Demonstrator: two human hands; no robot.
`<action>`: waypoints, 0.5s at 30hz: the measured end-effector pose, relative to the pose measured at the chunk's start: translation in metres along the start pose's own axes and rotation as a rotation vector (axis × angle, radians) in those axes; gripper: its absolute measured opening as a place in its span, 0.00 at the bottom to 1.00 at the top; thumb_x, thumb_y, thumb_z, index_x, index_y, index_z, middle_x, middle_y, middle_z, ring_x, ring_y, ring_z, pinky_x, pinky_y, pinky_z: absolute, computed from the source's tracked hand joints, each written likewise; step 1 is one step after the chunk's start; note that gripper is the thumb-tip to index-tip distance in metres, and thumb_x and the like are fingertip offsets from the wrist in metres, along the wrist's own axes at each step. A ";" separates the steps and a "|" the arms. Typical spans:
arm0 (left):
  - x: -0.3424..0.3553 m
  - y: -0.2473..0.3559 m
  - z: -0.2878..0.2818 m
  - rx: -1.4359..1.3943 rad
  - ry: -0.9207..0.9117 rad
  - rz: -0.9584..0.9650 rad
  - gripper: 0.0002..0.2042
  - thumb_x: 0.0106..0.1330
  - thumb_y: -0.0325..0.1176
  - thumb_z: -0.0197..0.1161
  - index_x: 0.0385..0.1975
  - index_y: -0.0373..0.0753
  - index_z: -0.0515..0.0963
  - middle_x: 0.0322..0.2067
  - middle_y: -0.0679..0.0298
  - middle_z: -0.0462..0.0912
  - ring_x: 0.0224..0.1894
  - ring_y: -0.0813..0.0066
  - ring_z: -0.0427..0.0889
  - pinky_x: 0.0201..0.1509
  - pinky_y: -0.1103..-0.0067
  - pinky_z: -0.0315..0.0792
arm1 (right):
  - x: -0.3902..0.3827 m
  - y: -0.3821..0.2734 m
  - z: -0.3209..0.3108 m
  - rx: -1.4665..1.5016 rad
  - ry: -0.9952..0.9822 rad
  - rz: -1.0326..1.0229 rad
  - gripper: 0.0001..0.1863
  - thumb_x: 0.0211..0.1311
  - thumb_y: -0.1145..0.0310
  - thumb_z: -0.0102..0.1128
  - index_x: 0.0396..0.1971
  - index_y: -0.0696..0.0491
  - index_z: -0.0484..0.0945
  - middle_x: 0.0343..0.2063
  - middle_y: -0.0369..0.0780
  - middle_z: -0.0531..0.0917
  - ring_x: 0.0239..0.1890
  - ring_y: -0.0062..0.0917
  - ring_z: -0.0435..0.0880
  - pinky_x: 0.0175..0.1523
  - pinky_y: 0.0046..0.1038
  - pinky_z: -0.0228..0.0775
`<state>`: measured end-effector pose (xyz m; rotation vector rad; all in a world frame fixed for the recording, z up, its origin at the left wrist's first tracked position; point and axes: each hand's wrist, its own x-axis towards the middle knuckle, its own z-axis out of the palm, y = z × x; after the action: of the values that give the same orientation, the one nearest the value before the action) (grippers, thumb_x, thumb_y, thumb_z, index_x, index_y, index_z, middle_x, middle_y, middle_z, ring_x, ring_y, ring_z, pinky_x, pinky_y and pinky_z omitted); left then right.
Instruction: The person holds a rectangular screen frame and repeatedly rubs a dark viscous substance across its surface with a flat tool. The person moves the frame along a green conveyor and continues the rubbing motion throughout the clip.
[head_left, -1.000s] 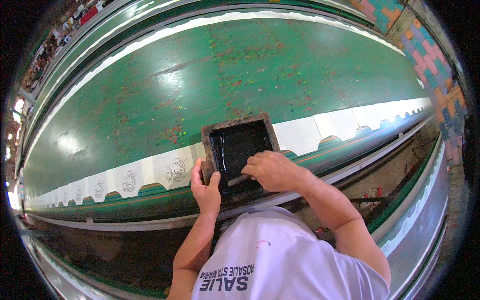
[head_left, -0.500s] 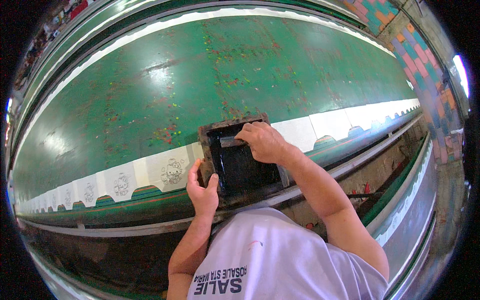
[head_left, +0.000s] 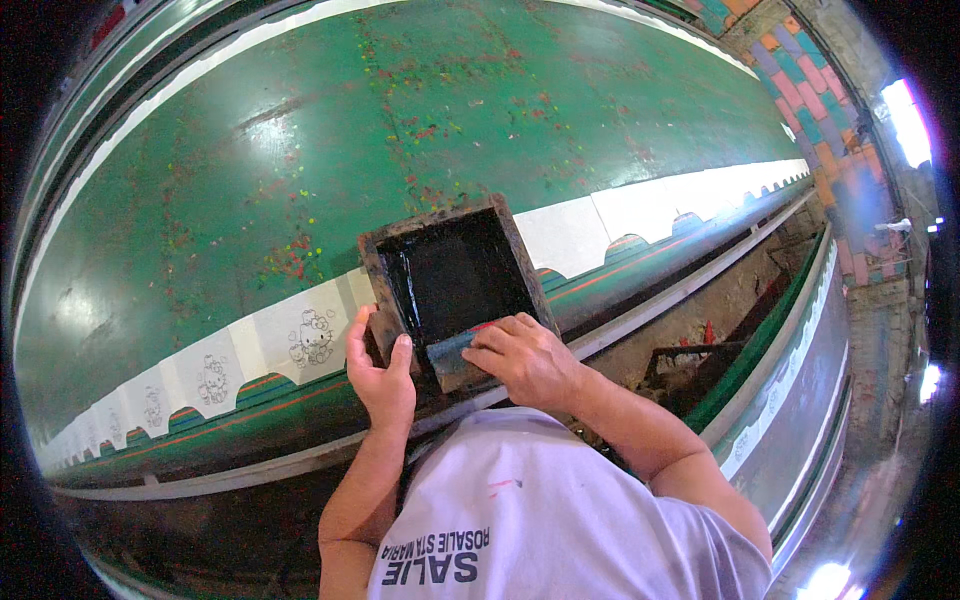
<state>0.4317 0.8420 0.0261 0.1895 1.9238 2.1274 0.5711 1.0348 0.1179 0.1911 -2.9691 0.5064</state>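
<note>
A wooden screen-printing frame [head_left: 527, 265] lies tilted slightly across the near edge of the green table, its inside coated with black ink [head_left: 460, 275]. My left hand [head_left: 384, 385] grips the frame's left side, thumb and fingers on either side of a small wooden part. In my right hand [head_left: 530, 362] is a squeegee [head_left: 453, 352] with a bluish, ink-stained face, held at the frame's near end. Left of the frame, a white fabric piece [head_left: 325, 335] carries a black cartoon print; what lies under the frame is hidden.
The long green table [head_left: 330, 150] is speckled with red and yellow paint. More printed white pieces [head_left: 212, 380] line its edge leftward, and plain white pieces [head_left: 640, 215] run rightward. A metal rail [head_left: 680, 280] follows the near side. Another table [head_left: 790, 430] stands at the right.
My right hand has drawn the squeegee from the frame's far end to its near end, baring the black inside. My left hand keeps its hold on the frame; the whole view has shifted slightly.
</note>
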 end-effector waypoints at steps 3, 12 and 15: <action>-0.003 0.001 -0.001 0.095 -0.012 0.089 0.36 0.68 0.20 0.75 0.78 0.32 0.71 0.72 0.56 0.79 0.72 0.65 0.79 0.81 0.67 0.70 | -0.008 -0.007 0.001 0.022 -0.009 0.011 0.23 0.56 0.72 0.72 0.55 0.53 0.90 0.53 0.42 0.88 0.59 0.40 0.87 0.64 0.43 0.78; -0.004 0.004 0.014 0.265 0.070 0.105 0.43 0.57 0.15 0.70 0.79 0.31 0.69 0.72 0.56 0.79 0.74 0.64 0.78 0.81 0.69 0.69 | -0.050 0.023 -0.001 0.206 0.349 0.248 0.19 0.66 0.68 0.80 0.55 0.53 0.89 0.60 0.46 0.87 0.65 0.47 0.85 0.70 0.47 0.78; -0.010 0.009 0.027 0.159 0.084 0.126 0.44 0.57 0.11 0.65 0.81 0.31 0.68 0.73 0.55 0.78 0.74 0.62 0.78 0.82 0.68 0.68 | -0.073 0.038 0.005 0.319 0.455 0.452 0.18 0.69 0.72 0.77 0.57 0.55 0.89 0.62 0.49 0.87 0.66 0.49 0.84 0.71 0.47 0.78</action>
<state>0.4474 0.8641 0.0384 0.2626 2.1854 2.0899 0.6368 1.0767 0.0910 -0.5106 -2.4597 0.9298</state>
